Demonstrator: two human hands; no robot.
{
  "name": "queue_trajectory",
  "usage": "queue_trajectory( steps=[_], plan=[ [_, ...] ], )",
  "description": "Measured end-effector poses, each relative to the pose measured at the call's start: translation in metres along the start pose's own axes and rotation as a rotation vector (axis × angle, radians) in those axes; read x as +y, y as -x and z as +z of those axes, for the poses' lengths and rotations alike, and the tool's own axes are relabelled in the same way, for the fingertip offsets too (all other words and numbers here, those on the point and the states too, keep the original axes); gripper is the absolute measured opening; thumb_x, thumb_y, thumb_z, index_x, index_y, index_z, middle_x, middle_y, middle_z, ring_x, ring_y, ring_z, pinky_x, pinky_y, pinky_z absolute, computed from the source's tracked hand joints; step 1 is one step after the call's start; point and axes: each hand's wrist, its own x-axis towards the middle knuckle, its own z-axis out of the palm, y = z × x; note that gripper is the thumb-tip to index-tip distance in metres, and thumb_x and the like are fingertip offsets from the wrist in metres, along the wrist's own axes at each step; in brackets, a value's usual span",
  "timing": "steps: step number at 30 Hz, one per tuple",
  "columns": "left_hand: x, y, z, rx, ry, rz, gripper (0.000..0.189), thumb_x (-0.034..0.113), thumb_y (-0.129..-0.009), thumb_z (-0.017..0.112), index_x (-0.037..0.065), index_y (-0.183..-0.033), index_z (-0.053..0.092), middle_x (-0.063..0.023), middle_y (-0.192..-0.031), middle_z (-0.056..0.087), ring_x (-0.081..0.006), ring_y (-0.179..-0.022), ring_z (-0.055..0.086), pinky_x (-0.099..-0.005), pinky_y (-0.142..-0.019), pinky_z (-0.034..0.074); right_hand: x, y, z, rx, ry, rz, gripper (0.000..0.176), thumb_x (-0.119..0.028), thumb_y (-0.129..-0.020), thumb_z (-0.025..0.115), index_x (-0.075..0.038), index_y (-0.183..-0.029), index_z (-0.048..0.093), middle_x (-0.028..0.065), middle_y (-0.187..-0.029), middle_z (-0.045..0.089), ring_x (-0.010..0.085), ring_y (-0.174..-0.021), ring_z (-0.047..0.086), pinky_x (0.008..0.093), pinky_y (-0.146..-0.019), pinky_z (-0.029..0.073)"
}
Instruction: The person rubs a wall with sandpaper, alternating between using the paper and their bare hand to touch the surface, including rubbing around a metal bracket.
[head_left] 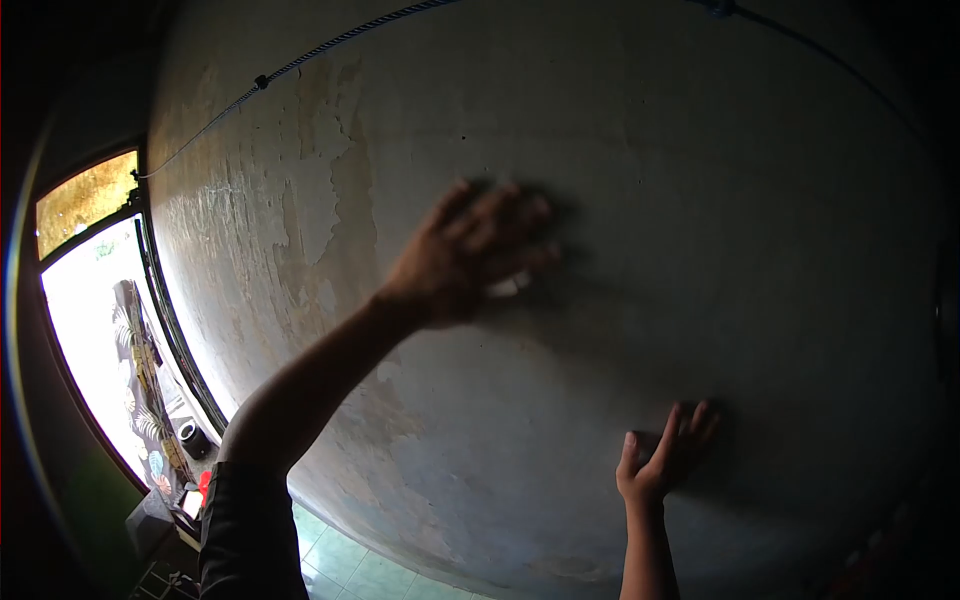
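My left hand (480, 245) is raised in front of the wall (470, 400), its back toward me and its fingers bent and smeared by motion. A small white piece (510, 285) shows beneath the thumb side of this hand, mostly hidden; I cannot tell what it is. Lower and to the right, my right hand (672, 455) leans on the wall with its fingers stretched and thumb apart. Both hands cast shadows on the grey plaster. Left of the raised hand, the paint (335, 190) is peeling in ragged patches.
A twisted rope (345, 38) with knots runs across the top of the wall. At the left is a bright doorway (85, 330), with patterned cloth (145, 370) and a dark round container (193, 438) beyond. Pale green floor tiles (365, 570) meet the wall's foot.
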Motion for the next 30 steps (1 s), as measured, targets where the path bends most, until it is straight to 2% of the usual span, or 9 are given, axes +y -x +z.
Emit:
queue_trajectory(
  steps=[4, 6, 8, 10, 13, 17, 21, 26, 30],
  plan=[
    [-0.052, 0.010, 0.008, 0.296, 0.047, -0.580, 0.068, 0.033, -0.098, 0.066, 0.027, -0.160, 0.040, -0.0108, -0.172, 0.025, -0.0390, -0.158, 0.021, -0.0607, -0.127, 0.009, -0.002, 0.002, 0.001, -0.004, 0.008, 0.025, 0.072, -0.052, -0.104, 0.049, -0.007, -0.159, 0.039, 0.0260, -0.166, 0.031, 0.0557, -0.151, 0.026, 0.0688, -0.119, 0.023],
    [0.002, 0.023, 0.006, 0.131, 0.063, -0.435, 0.064, 0.033, -0.101, 0.062, 0.026, -0.160, 0.040, -0.0135, -0.171, 0.025, -0.0403, -0.159, 0.017, -0.0615, -0.127, 0.013, 0.000, 0.005, 0.004, 0.005, 0.031, 0.039, 0.072, -0.053, -0.103, 0.049, -0.011, -0.160, 0.039, 0.0246, -0.166, 0.032, 0.0558, -0.151, 0.028, 0.0693, -0.118, 0.024],
    [0.081, 0.060, 0.017, -0.074, 0.216, -0.139, 0.075, 0.042, -0.091, 0.074, 0.044, -0.157, 0.040, -0.0063, -0.173, 0.024, -0.0365, -0.160, 0.014, -0.0647, -0.126, 0.014, -0.002, 0.002, 0.003, 0.017, 0.020, 0.035, 0.072, -0.053, -0.103, 0.049, -0.010, -0.159, 0.040, 0.0248, -0.166, 0.033, 0.0558, -0.151, 0.028, 0.0688, -0.118, 0.024],
    [0.139, 0.100, 0.049, 0.053, 0.141, 0.216, 0.078, 0.049, -0.084, 0.079, 0.047, -0.154, 0.045, -0.0044, -0.173, 0.022, -0.0352, -0.160, 0.013, -0.0659, -0.126, 0.011, -0.002, 0.004, 0.001, 0.020, 0.011, 0.036, 0.071, -0.053, -0.103, 0.049, -0.010, -0.159, 0.041, 0.0248, -0.166, 0.034, 0.0558, -0.150, 0.029, 0.0684, -0.118, 0.024],
    [0.117, 0.126, 0.050, 0.035, 0.106, -0.004, 0.067, 0.047, -0.089, 0.074, 0.045, -0.152, 0.049, -0.0036, -0.173, 0.024, -0.0356, -0.160, 0.014, -0.0640, -0.126, 0.011, 0.001, 0.004, 0.002, 0.029, 0.002, 0.022, 0.071, -0.053, -0.102, 0.049, -0.009, -0.157, 0.043, 0.0243, -0.165, 0.035, 0.0554, -0.151, 0.029, 0.0680, -0.119, 0.024],
    [0.059, 0.117, 0.038, 0.220, 0.180, -0.734, 0.055, 0.032, -0.104, 0.052, 0.015, -0.156, 0.047, -0.0218, -0.167, 0.034, -0.0484, -0.155, 0.024, -0.0653, -0.122, 0.013, 0.000, 0.003, 0.000, 0.011, 0.012, -0.001, 0.072, -0.050, -0.104, 0.049, -0.003, -0.158, 0.040, 0.0259, -0.166, 0.032, 0.0567, -0.151, 0.026, 0.0676, -0.119, 0.023],
    [0.132, 0.123, 0.048, 0.172, 0.215, -0.587, 0.058, 0.030, -0.100, 0.056, 0.024, -0.157, 0.047, -0.0209, -0.167, 0.034, -0.0493, -0.155, 0.023, -0.0651, -0.123, 0.010, -0.001, 0.002, -0.001, 0.014, 0.001, 0.006, 0.072, -0.050, -0.104, 0.049, -0.004, -0.158, 0.040, 0.0263, -0.166, 0.031, 0.0577, -0.151, 0.025, 0.0683, -0.118, 0.024],
    [0.256, 0.210, 0.090, 0.020, 0.172, -0.116, 0.071, 0.039, -0.083, 0.070, 0.053, -0.150, 0.050, 0.0031, -0.172, 0.028, -0.0306, -0.158, 0.023, -0.0668, -0.123, 0.002, 0.005, 0.014, 0.004, 0.009, 0.022, -0.003, 0.074, -0.051, -0.103, 0.049, -0.005, -0.159, 0.039, 0.0266, -0.167, 0.030, 0.0583, -0.151, 0.026, 0.0687, -0.118, 0.023],
    [0.164, 0.159, 0.076, 0.175, 0.286, -0.442, 0.056, 0.030, -0.100, 0.054, 0.032, -0.156, 0.049, -0.0125, -0.171, 0.029, -0.0385, -0.159, 0.020, -0.0632, -0.125, 0.007, 0.011, 0.021, 0.011, 0.010, 0.037, -0.032, 0.075, -0.052, -0.104, 0.047, -0.003, -0.160, 0.037, 0.0278, -0.167, 0.028, 0.0590, -0.151, 0.024, 0.0685, -0.119, 0.022]
  ],
)
